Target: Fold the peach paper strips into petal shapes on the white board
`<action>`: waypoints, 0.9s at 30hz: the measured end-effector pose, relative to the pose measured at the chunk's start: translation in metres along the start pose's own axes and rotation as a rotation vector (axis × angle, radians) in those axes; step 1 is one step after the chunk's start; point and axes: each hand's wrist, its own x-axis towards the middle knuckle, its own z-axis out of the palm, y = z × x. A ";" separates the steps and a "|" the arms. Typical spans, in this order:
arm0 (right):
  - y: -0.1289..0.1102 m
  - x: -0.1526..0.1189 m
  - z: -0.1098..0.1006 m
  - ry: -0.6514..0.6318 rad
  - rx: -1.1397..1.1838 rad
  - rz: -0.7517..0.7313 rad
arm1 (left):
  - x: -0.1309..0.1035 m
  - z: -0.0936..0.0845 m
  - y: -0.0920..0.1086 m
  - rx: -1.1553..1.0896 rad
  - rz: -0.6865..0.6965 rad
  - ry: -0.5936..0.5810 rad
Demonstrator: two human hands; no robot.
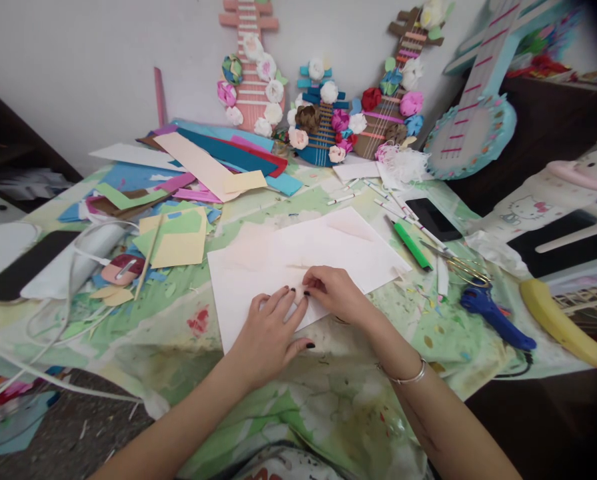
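A large white sheet of paper (pixel 258 267) lies flat before me on the table. My left hand (pixel 274 328) rests on its near part, fingers stretched out and pressing down. Close against those fingertips is my right hand (pixel 334 293), its fingers curled into a pinch. Between the two hands a small pale piece (pixel 299 297) shows in part; whether the right fingers grip it is hidden. A thin tan sliver (pixel 296 267) lies on the paper just beyond the right fingers. Faint pinkish pieces (pixel 349 228) lie on the sheet's far side.
Paper-flower-decorated instrument models (pixel 323 127) lean on the wall. Coloured paper strips (pixel 198 160) pile at back left. A green marker (pixel 411 245), phone (pixel 433 219), gold scissors (pixel 461 267), blue glue gun (pixel 495 313) and yellow banana-shaped object (pixel 563 323) lie right. A white cable (pixel 68 300) runs left.
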 end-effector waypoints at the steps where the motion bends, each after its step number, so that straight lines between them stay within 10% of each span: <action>1: 0.000 0.000 0.000 -0.002 -0.008 0.002 | -0.001 0.000 0.000 -0.010 -0.005 -0.003; 27: 0.018 -0.005 -0.004 0.168 0.084 0.154 | -0.001 0.000 0.002 -0.040 -0.054 -0.059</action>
